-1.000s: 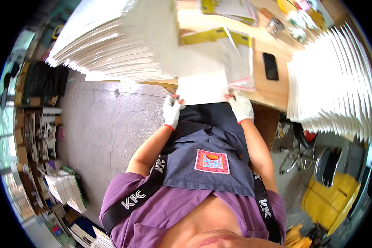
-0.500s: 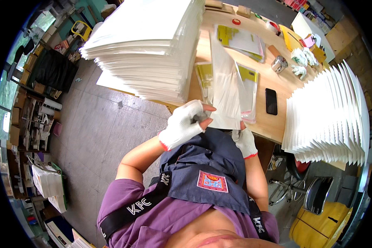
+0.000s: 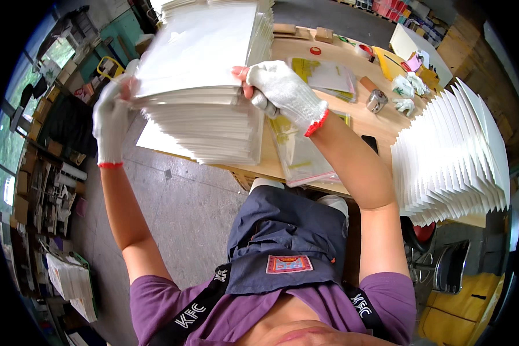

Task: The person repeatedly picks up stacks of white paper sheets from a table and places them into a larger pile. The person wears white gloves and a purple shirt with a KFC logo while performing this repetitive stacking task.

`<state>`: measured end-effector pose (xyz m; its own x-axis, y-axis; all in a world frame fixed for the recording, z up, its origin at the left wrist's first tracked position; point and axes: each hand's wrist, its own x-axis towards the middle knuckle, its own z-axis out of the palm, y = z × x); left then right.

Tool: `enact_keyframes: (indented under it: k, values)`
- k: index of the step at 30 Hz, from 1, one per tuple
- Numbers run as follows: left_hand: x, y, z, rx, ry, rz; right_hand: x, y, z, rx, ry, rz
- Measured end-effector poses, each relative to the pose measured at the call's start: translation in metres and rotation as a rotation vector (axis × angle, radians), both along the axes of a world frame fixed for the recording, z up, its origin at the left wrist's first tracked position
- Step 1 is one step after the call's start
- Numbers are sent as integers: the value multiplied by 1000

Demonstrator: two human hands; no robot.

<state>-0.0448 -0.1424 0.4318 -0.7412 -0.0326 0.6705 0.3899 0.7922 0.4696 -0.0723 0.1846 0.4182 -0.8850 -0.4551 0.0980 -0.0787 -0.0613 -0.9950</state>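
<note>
A tall stack of white sheets (image 3: 207, 130), with clear plastic glinting along its side, stands on the left of the table. My left hand (image 3: 111, 118), in a white fingerless glove with a red cuff, is closed at the near left corner of the white top sheet (image 3: 205, 49); motion blurs it a little. At that sheet's near right corner my right hand (image 3: 285, 95), gloved the same way, pinches the edge between thumb and fingers. Below my right forearm lie clear plastic sleeves (image 3: 305, 155) with yellow-green printing, partly hidden by the arm.
A fanned stack of white folded sheets (image 3: 444, 161) stands at the table's right end. Further back on the wooden table (image 3: 352, 130) are more printed sleeves (image 3: 323, 75), a metal cylinder (image 3: 376, 101), tape (image 3: 364, 51) and spare gloves (image 3: 406, 86). A black phone (image 3: 370, 143) is half hidden.
Both hands have moved from the table's front edge up and left to the tall stack. The white sheet with clear plastic they held in front of me has left that spot.
</note>
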Motion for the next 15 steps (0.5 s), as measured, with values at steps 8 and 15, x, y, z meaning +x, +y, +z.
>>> enact_keyframes:
  k: [8,15]
  values:
    - [-12,3,-33,410,-40,-365,44,107,-1,-20,296,-158]
    - [7,64,-72,547,273,141,132,259,38,938,1154,-1137]
